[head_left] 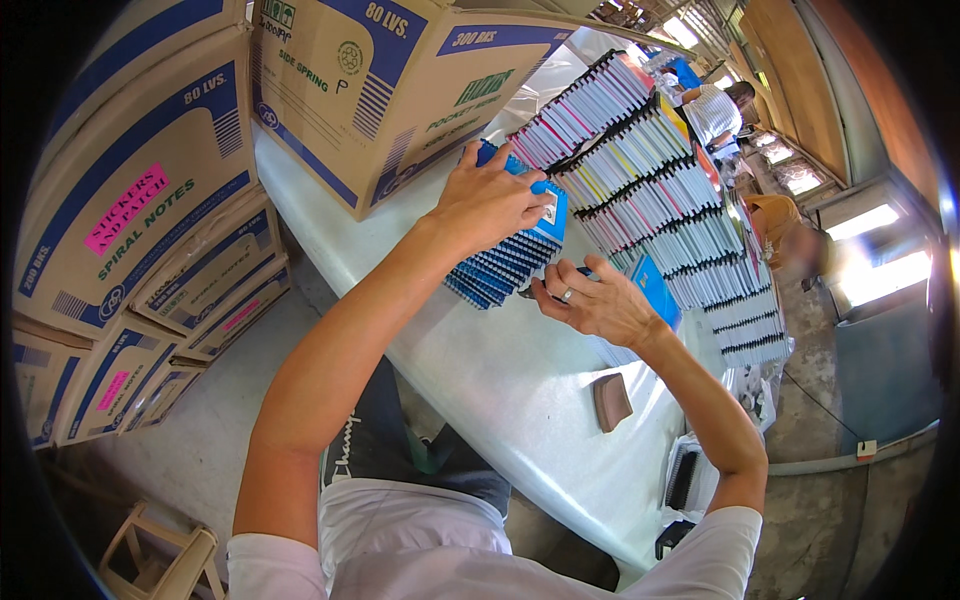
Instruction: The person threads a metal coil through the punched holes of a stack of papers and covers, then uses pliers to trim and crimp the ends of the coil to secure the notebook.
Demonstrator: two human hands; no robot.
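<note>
A stack of small blue spiral notebooks [497,264] sits on the white table with its bound edges turned toward me. My left hand [490,200] lies across the top of the stack, fingers bent over the covers. Just right of the stack is my right hand [590,300], a ring on one finger. Its fingers are curled together, and a small dark tip shows by the thumb; what it belongs to is hidden. Another blue notebook [655,290] lies beyond the right wrist, on a pile partly covered by my forearm.
Long rows of spiral notebooks [650,190] fill the table's far right. An opened carton [400,90] stands at the far left; more cartons [135,200] are stacked beside the table [480,390]. A brown block [612,402] lies near my right forearm. Another person [713,115] is in the background.
</note>
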